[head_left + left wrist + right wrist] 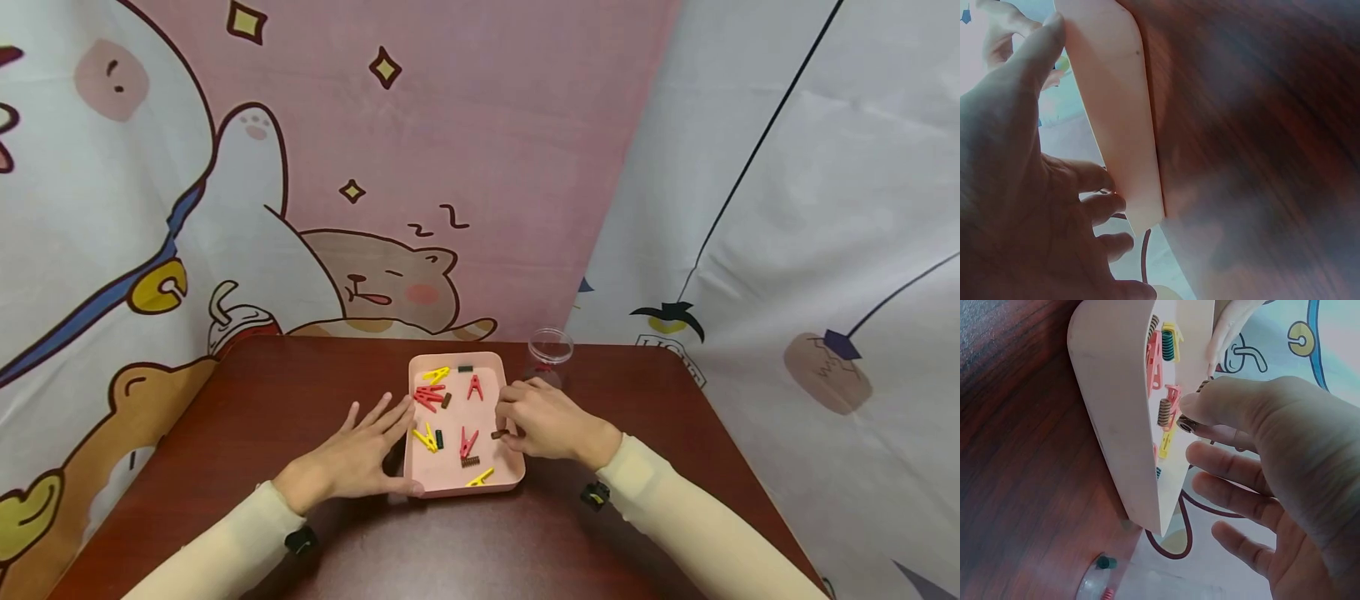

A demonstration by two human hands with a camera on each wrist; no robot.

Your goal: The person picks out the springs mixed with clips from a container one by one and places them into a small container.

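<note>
A pink tray [450, 479] lies on the table with red clips [429, 397], yellow clips [426, 438], brown springs [470, 461] and dark green springs [439, 439] scattered inside. Over the tray's right side, my right hand [547, 423] pinches one brown spring [1187, 425] between thumb and index finger; its other fingers are loosely bent. My left hand [360, 457] touches the left wall of the tray, fingers spread, thumb near the front corner. In the left wrist view, its fingertips [1110, 209] lie along the tray's rim.
Behind my right hand stands a clear plastic jar [551, 346]; the right wrist view shows a green spring [1107, 561] and a red spring [1108, 594] in it. A printed cartoon curtain [487, 125] hangs beyond the dark wooden table [315, 392].
</note>
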